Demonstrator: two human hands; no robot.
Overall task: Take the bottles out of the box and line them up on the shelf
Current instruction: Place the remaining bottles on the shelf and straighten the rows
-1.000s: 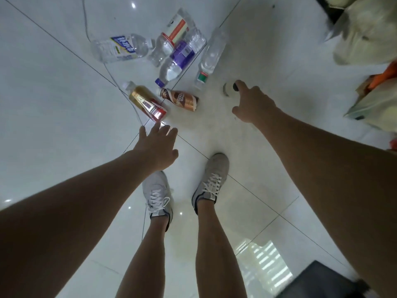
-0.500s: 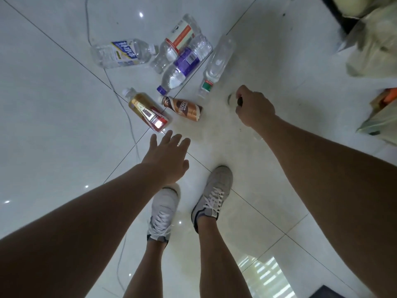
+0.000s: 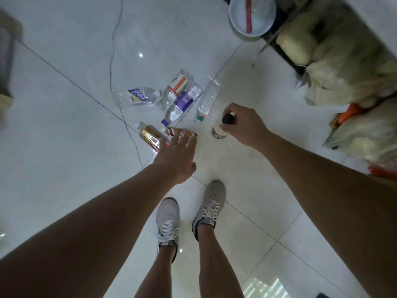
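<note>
Both arms reach down toward the floor [image 3: 64,130]. The right hand [image 3: 243,125] curls around the top of an upright dark-capped bottle [image 3: 218,132]. The left hand [image 3: 176,158] is spread, fingers straight, over the brown bottle [image 3: 173,131] and gold bottle [image 3: 147,135], which lie near the clear bottles [image 3: 137,96].

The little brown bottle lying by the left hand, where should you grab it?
Probably around the middle of its body, from above. The brown bottle lies on its side, so fingers can wrap across its round barrel; the gold bottle lies close beside its cap end, leaving less room there. The left hand is over it, fingers spread; the right hand holds the dark-capped bottle.
</note>
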